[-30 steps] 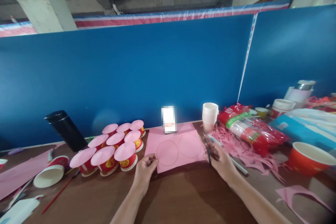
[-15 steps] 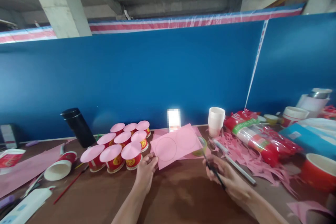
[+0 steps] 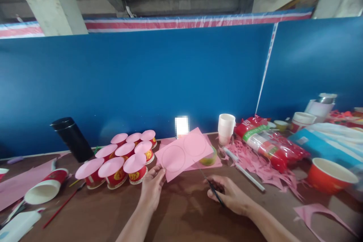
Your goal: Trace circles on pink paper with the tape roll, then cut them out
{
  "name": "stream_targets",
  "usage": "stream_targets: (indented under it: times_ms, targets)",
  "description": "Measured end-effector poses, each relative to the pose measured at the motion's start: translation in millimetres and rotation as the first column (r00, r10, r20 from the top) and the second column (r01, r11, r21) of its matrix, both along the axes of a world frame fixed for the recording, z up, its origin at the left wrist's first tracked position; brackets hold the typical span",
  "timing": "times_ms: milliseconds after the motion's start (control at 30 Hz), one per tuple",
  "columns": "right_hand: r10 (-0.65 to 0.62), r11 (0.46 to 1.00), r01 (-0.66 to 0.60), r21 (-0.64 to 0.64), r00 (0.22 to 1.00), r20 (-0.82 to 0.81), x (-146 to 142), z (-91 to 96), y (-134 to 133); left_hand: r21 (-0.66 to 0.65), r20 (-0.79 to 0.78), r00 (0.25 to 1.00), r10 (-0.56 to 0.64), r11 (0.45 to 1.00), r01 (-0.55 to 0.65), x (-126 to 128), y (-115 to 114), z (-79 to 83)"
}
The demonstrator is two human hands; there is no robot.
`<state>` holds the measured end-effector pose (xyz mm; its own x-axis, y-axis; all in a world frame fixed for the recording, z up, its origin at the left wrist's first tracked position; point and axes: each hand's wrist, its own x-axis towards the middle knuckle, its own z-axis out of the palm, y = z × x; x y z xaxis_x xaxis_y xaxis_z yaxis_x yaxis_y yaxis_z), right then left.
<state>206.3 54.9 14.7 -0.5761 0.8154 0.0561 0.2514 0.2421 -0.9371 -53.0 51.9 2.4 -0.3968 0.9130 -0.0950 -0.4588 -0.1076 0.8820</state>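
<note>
My left hand (image 3: 153, 186) pinches the lower left corner of a pink paper sheet (image 3: 185, 154) with two drawn circles, held up over the table. In my right hand (image 3: 225, 193) is a pair of dark-handled scissors (image 3: 212, 186), its blades pointing up and left toward the sheet's lower edge. Whether the blade tips touch the paper I cannot tell. Behind the sheet lie more pink paper (image 3: 219, 162) and a roll of yellowish tape (image 3: 210, 159), partly hidden. To the left of my left hand stand several red paper cups (image 3: 138, 175) topped with pink paper cones (image 3: 135, 163).
Pink paper scraps (image 3: 255, 160), a white rod (image 3: 251, 176), a red plastic package (image 3: 265, 140) and an orange bowl (image 3: 326, 181) lie right. White stacked cups (image 3: 226, 128) stand behind. A black bottle (image 3: 72, 140), a tipped cup (image 3: 47, 189) and a red brush (image 3: 64, 206) are left.
My right hand has brought the scissors left, closer to the paper's lower edge. My left hand keeps its hold on the sheet. The view has turned slightly right.
</note>
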Motion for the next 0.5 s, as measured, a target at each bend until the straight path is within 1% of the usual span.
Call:
stream_targets:
  times_ms: [167,367,500]
  targets:
    - [-0.033,0.999,0.032,-0.038,0.999,-0.015,1,-11.2,3,-0.041,-0.006,1.0,-0.02,0.999,0.02,8,-3,-0.4]
    - [-0.033,0.998,0.031,-0.05,0.999,-0.039,0,-11.3,3,-0.051,-0.007,0.996,-0.088,0.995,0.087,15,-7,-5.4]
    - [-0.032,0.998,0.028,-0.055,0.997,-0.068,0,-12.5,5,-0.063,-0.01,0.995,-0.104,0.993,0.103,20,-8,-6.6]
